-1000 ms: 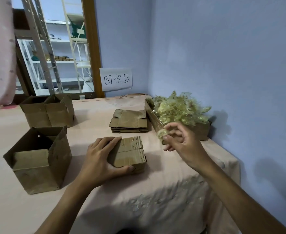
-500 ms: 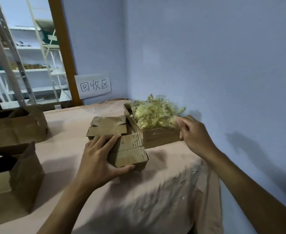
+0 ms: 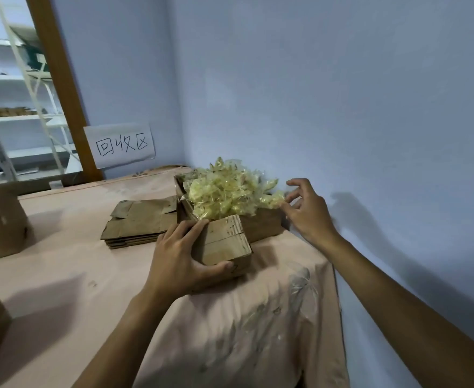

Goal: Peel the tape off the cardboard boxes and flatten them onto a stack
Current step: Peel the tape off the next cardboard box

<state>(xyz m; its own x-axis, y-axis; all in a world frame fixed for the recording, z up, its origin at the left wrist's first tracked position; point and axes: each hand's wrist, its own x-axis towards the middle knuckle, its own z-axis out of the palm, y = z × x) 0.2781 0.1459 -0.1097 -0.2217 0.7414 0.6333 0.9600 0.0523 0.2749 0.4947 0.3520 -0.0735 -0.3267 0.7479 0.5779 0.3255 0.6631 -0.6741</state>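
A small closed cardboard box [image 3: 226,242] sits on the pink tablecloth near the table's right edge. My left hand [image 3: 178,259] grips its left side, thumb along the front edge. Behind it stands an open cardboard bin [image 3: 263,225] heaped with crumpled yellowish tape [image 3: 227,191]. My right hand [image 3: 307,208] hovers at the bin's right end with fingers spread, its fingertips at the edge of the tape heap, holding nothing. A stack of flattened boxes [image 3: 142,219] lies left of the bin.
Upright cardboard boxes [image 3: 0,222] stand at the left edge of view. A paper sign [image 3: 121,144] hangs on the blue wall behind. The wall runs close along the table's right side. The tablecloth [image 3: 62,275] drapes over the front right corner.
My right hand carried a piece of tape to the bin and has opened beside the heap. The view swung right. My left hand stayed on the small box.
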